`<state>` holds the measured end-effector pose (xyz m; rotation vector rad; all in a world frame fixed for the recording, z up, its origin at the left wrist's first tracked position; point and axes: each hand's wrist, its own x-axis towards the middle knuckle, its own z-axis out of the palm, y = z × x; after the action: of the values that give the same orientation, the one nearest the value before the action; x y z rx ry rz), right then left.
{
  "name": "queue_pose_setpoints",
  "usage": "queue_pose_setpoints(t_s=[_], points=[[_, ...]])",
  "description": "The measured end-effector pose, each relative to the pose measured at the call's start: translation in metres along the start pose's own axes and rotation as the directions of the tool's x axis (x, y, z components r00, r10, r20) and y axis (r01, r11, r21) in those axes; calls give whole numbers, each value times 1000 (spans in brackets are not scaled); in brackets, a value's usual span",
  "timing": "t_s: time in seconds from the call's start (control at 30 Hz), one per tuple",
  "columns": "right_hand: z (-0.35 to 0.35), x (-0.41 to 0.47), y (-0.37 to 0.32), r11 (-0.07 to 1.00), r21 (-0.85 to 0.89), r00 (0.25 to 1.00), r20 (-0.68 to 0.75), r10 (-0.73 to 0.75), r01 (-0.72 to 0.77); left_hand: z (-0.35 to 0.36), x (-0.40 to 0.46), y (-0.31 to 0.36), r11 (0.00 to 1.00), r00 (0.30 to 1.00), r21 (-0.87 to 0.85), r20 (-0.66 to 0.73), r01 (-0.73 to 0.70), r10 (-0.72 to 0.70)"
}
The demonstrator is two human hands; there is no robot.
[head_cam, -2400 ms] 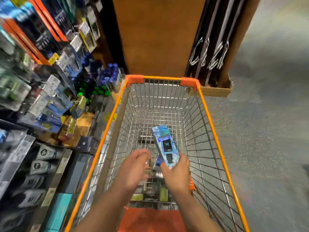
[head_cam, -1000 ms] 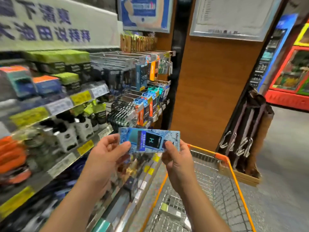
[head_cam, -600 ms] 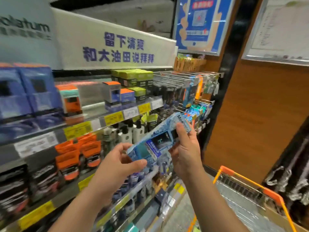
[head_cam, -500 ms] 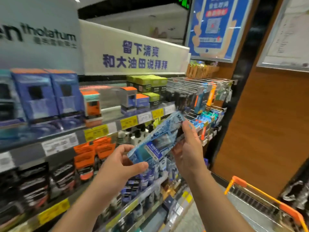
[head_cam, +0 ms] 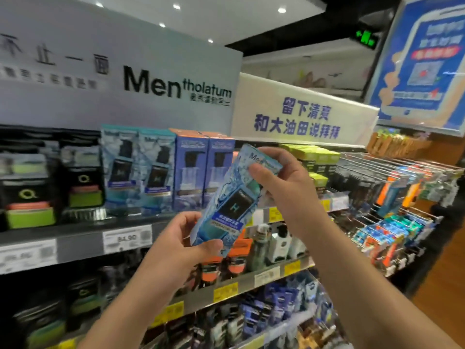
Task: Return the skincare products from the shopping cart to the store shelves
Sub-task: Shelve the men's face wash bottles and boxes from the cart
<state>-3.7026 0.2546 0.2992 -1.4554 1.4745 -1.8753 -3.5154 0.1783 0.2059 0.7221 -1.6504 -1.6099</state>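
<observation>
Both grips hold the blue box (head_cam: 227, 197): left hand (head_cam: 181, 245) at bottom, right hand (head_cam: 281, 187) on top. Next: stand it w/ matching boxes (head_cam: 137, 170) on top shelf (head_cam: 83, 235).

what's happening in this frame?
A person stands at a store shelf holding a light blue skincare box in both hands. The left hand grips its lower end, the right hand pinches its top. The box is tilted, in the air in front of the top shelf, not yet set down. Matching light blue boxes stand on that shelf to the left, beside darker blue boxes, so it probably goes there.
</observation>
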Motion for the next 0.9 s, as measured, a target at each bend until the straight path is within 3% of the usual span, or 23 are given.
queue_pose_setpoints(t_s=[0.3,0.57,0.9], points=[[65,51,-50,953,-216,954,256,-154,212,-47,-10,18,978,966,-139,-231,-154,119],[128,82,-92,729,-533,871,458,-177,429,-78,-15,21,970,856,-78,-489,-232,165],[176,113,-86,545,-638,803,585,-116,544,-95,-19,24,966,876,162,-411,-203,253]])
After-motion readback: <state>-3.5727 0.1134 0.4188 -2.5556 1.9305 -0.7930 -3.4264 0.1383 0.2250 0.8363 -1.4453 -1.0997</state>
